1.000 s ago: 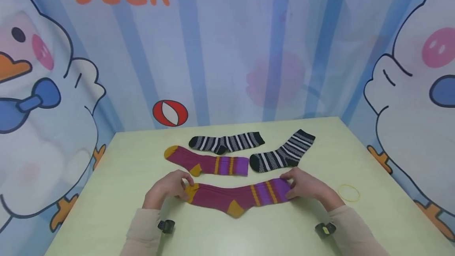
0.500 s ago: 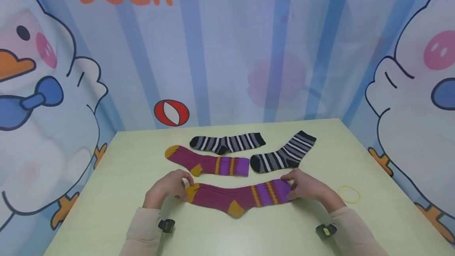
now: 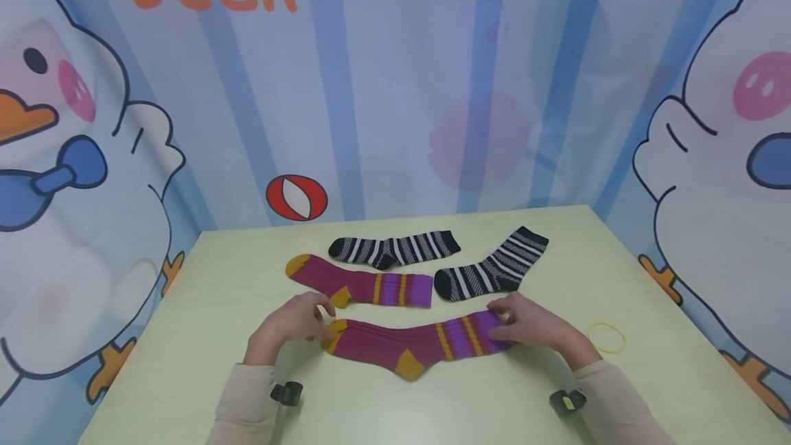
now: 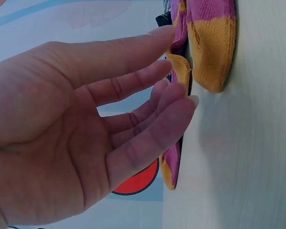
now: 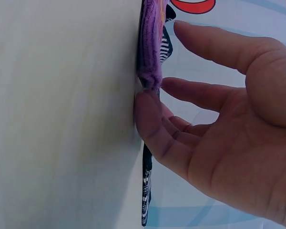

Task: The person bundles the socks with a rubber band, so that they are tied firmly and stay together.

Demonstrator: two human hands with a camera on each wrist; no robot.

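A maroon sock point(image 3: 377, 345) with mustard toe and heel and a purple striped cuff lies flat at the front of the table. My left hand point(image 3: 299, 318) hovers by its toe; in the left wrist view the loosely bent fingers of that hand point(image 4: 81, 119) stand apart from the mustard toe point(image 4: 213, 52). At the other end is my right hand point(image 3: 528, 325), by the cuff. In the right wrist view, the fingertips of this hand point(image 5: 219, 124) touch or nearly touch the purple cuff edge point(image 5: 152, 47), while the thumb is spread away. Neither hand grips the sock.
Behind it lies a matching maroon sock point(image 3: 358, 285). Two black-and-white striped socks point(image 3: 426, 247) lie farther back, one of them bent point(image 3: 494, 268) on the right. A yellow rubber band point(image 3: 607, 338) rests to the right on the pale table point(image 3: 204, 307).
My left fingers have come off the sock's toe and moved slightly left. The right thumb has lifted from the cuff. The socks have stayed in place.
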